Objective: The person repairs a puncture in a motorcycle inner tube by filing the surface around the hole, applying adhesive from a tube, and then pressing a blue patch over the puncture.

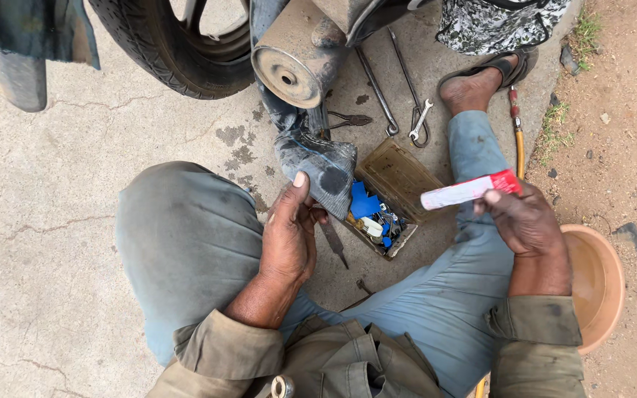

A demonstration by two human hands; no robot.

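The left hand [289, 236] has its fingers clamped on a dark inner tube [318, 166] hanging down from the wheel [178, 51]. The right hand [526, 221] grips a white-and-red tube [470, 190] above a small parts box [385, 210].

Even, bright daylight, soft and diffuse; no hard shadows, only faint shade under the tyre [178, 51] at eleven o'clock. No glare. Sharp at centre, slight wide-angle stretching toward the edges, mild softness at six o'clock.
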